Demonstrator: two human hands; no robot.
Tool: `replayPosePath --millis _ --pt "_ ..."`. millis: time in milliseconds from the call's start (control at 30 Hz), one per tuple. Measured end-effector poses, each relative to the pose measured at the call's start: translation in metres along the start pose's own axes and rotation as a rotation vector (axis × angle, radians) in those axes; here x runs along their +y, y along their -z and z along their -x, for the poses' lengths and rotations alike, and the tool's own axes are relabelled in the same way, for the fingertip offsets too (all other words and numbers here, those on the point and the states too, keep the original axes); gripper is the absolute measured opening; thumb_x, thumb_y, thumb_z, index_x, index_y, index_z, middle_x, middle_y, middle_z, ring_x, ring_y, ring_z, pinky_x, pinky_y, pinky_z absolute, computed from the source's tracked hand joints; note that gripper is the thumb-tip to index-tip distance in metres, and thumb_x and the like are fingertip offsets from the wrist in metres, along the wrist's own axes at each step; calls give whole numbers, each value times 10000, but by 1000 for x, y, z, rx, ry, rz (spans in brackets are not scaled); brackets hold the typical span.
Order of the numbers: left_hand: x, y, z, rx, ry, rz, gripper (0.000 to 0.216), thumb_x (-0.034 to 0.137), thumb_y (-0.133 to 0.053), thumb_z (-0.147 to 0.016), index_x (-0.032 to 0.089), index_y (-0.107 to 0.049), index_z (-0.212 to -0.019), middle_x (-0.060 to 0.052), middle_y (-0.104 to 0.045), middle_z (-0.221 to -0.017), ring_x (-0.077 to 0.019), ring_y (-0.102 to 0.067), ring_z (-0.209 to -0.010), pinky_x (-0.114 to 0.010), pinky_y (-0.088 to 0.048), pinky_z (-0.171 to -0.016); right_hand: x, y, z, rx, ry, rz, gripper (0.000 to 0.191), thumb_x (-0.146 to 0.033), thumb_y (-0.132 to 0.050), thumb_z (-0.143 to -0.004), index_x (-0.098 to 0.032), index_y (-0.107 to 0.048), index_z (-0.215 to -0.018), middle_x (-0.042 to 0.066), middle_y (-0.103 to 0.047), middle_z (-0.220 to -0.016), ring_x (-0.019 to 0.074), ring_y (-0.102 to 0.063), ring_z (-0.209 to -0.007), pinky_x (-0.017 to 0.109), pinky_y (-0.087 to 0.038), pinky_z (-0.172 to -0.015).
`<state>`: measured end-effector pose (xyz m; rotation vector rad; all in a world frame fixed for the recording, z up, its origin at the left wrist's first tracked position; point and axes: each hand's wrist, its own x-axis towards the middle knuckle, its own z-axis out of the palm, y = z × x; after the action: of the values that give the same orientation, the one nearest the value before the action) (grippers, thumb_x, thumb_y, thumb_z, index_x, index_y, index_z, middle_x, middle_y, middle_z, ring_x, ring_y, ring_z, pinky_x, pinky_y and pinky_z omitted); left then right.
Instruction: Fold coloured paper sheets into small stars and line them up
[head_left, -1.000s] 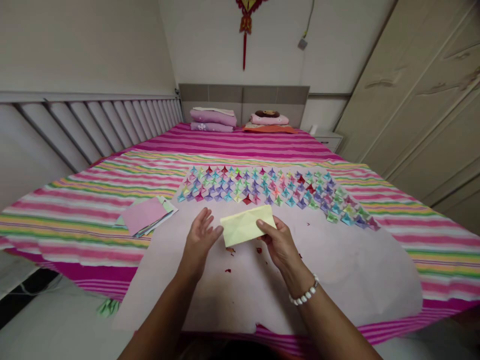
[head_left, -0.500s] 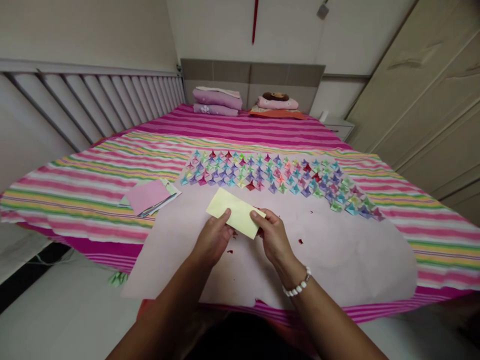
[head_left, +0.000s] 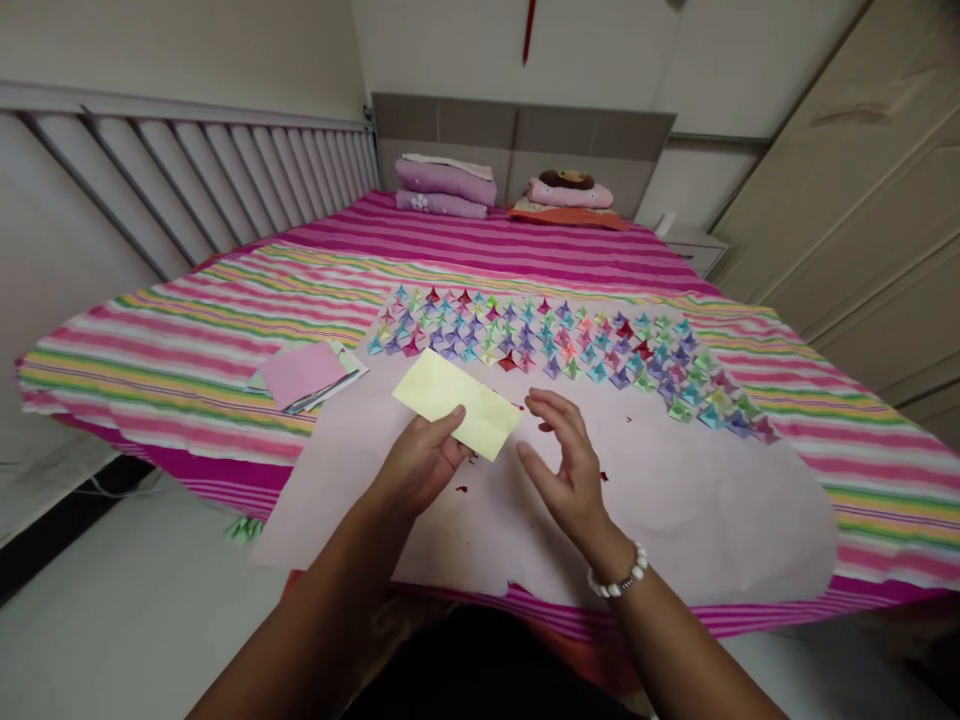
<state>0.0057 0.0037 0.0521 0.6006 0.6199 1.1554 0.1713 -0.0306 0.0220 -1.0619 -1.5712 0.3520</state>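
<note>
My left hand (head_left: 420,462) pinches the near edge of a pale yellow folded paper (head_left: 454,402) and holds it above a large pinkish sheet (head_left: 675,520) spread on the bed. My right hand (head_left: 566,470), with a white bead bracelet on the wrist, hovers just right of the paper with its fingers spread and nothing in it. Beyond the paper, several small folded paper shapes (head_left: 555,345) in many colours lie in rows on the sheet.
A stack of coloured paper squares (head_left: 304,372), pink on top, lies to the left on the striped bedspread (head_left: 187,340). Small red paper scraps dot the sheet. Pillows (head_left: 446,185) sit by the headboard. A slatted rail runs along the left; a wardrobe stands on the right.
The yellow paper passed from my right hand to my left hand. My right hand let go and opened. The view tilted down a little.
</note>
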Motion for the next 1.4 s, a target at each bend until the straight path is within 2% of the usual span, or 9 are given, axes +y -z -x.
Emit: replayPosePath --millis 133,333,467,633,867,933,1067,1200,1400 --pt "5 0 5 -41 38 2 475 91 -547 -869 137 -479 -1337 -134 -657 -1197 -270 -601 -1139 -439 -456 -1016 1 6 -2 -111 355 334 470 -134 -573 -811 -299 -561 -1251 87 -341 -1470 310 -370 -1320 521 -368 -1017" --pt "3 0 10 -117 60 1 516 89 -556 -865 154 -458 -1367 -136 -646 -1219 -273 -587 -1159 -445 -440 -1032 0 2 -8 -146 381 313 288 -149 -591 -826 -263 -659 -1082 89 -416 -1435 297 -406 -1292 508 -357 -1021" --pt "3 3 10 -148 60 20 472 114 -553 -877 137 -485 -1343 -140 -659 -1197 -277 -580 -1170 -449 -428 -1042 -2 -2 -8 -154 260 152 215 -170 -613 -820 -249 -691 -1004 91 -485 -1385 284 -433 -1264 502 -355 -1024" --pt "-7 9 8 -167 88 38 412 191 -607 -863 113 -552 -1264 -151 -675 -1162 -293 -603 -1136 -482 -430 -1031 -9 -8 -9 -92 -36 -118 36 -229 -662 -818 -226 -697 -810 86 -626 -1166 239 -565 -1105 433 -428 -958" --pt "-16 10 9 -140 45 -84 400 194 -727 -754 112 -633 -1134 -144 -678 -1151 -287 -613 -1112 -459 -437 -1019 -5 -20 -6 -5 -252 -328 113 -267 -711 -770 -209 -630 -716 54 -662 -955 208 -600 -970 376 -446 -887" --pt "-16 10 8 -107 54 -109 381 240 -732 -749 112 -647 -1098 -143 -689 -1120 -287 -628 -1077 -452 -457 -988 -4 -21 -6 11 -311 -337 140 -277 -740 -739 -216 -627 -795 51 -667 -979 204 -596 -953 357 -450 -836" --pt "-15 12 7 -85 86 -246 349 318 -745 -729 159 -681 -1034 -104 -704 -1083 -260 -645 -1023 -392 -487 -916 -4 -18 -7 28 -412 -332 390 -312 -802 -654 -225 -645 -1001 58 -670 -1011 197 -583 -889 332 -449 -756" --pt "-16 17 7 -77 79 -444 316 366 -731 -734 171 -703 -981 -88 -726 -936 -257 -653 -963 -376 -490 -859 -4 -15 -9 -87 -549 -427 268 -382 -780 -673 -196 -694 -845 34 -664 -801 160 -560 -701 306 -435 -658" --pt "-15 13 3 -75 -71 -449 386 311 -767 -685 136 -627 -999 -81 -704 -914 -217 -651 -872 -336 -494 -795 -6 -15 -12 -34 -683 -616 236 -349 -811 -617 -186 -667 -709 -16 -620 -644 107 -500 -580 245 -382 -562"
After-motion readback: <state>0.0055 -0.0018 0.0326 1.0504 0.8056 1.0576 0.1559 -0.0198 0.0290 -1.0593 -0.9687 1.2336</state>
